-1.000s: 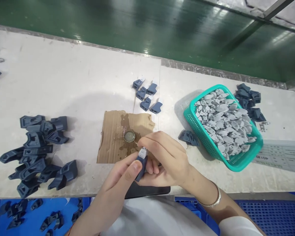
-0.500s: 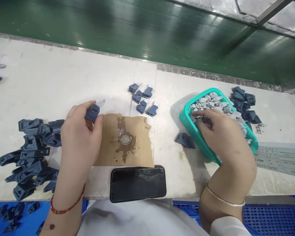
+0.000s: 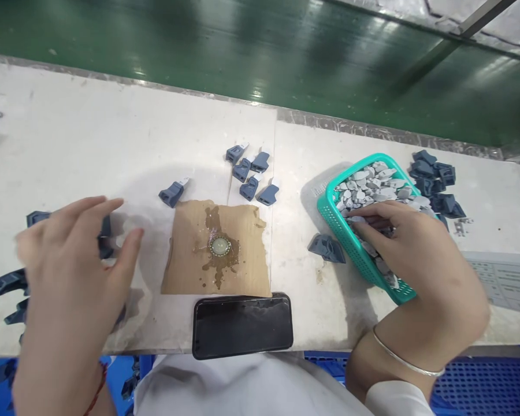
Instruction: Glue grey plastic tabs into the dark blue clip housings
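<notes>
My left hand (image 3: 80, 248), slightly blurred, hovers over the dark blue plastic parts (image 3: 8, 282) at the left, fingers apart and holding nothing. One dark blue part with a pale tip (image 3: 171, 194) lies by the top left corner of a brown cardboard piece (image 3: 186, 254). On the cardboard is a small round cup of clear liquid (image 3: 221, 246) with wet stains around it. My right hand (image 3: 411, 242) reaches into a green basket (image 3: 351, 248) of small grey pieces (image 3: 364, 188), fingertips pinched together; what they hold is hidden among the pieces.
Several blue parts with pale tips (image 3: 241, 170) lie above the cardboard. A black phone (image 3: 242, 326) rests at the table's front edge. One blue part (image 3: 327, 248) is left of the basket, more (image 3: 444, 204) are behind it. A printed sheet (image 3: 509, 283) lies at the right.
My left hand has let go of the blue part with the pale tip and moved left to the pile. My right hand has shifted slightly right and down within the basket.
</notes>
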### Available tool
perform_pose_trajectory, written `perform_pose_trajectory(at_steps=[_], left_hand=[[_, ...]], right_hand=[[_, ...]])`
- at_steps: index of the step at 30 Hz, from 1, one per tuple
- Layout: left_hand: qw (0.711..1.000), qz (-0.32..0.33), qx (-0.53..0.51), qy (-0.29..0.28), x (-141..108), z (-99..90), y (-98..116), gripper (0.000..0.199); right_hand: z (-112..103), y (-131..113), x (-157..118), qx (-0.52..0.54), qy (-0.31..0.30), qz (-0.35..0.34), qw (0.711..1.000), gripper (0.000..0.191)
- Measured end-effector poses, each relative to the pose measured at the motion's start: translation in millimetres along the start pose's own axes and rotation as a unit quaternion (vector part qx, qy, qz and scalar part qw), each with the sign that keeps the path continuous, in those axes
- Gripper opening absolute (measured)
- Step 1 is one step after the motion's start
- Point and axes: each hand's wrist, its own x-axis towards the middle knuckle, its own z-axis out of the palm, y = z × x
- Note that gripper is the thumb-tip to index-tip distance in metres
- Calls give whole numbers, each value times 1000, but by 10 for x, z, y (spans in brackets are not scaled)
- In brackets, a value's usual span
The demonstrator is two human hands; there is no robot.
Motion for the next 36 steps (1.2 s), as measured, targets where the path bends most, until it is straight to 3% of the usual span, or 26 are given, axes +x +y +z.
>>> perform_pose_trajectory(at_steps=[4,7,11,15,18,24,27,29,32,36], left_hand=[[999,-23,42,9,-122,-57,-205,49],[997,-38,61,-30,-127,-69,-255,46],[996,-63,55,-22,-78,-80,-218,35],[997,-65,46,4,-41,-80,-206,28],[997,-63,48,-14,-18,-80,-200,29],[998,-47,41,-31,17,-92,-164,16],[999,-37,6,10,-12,-110,-152,11],[995,-66,-55,43,-63,-134,-108,10],[951,-157,-264,42,-169,-167,18,14],[816,-229,-529,-37,-294,-125,148,27]], right_hand=[[-17,-65,-25,55,20,41,997,19],[-22,-105,-71,145,62,16,987,20],[26,-148,-114,279,103,-18,955,15],[87,-187,-116,363,76,-51,927,14],[130,-248,-117,412,52,-82,906,12],[317,-405,-145,497,48,-70,864,26],[461,-454,-170,515,-1,-89,853,20],[552,-499,-198,508,-33,-123,852,19],[660,-608,-267,488,-64,-168,854,25],[776,-767,-376,478,-83,-165,859,27]])
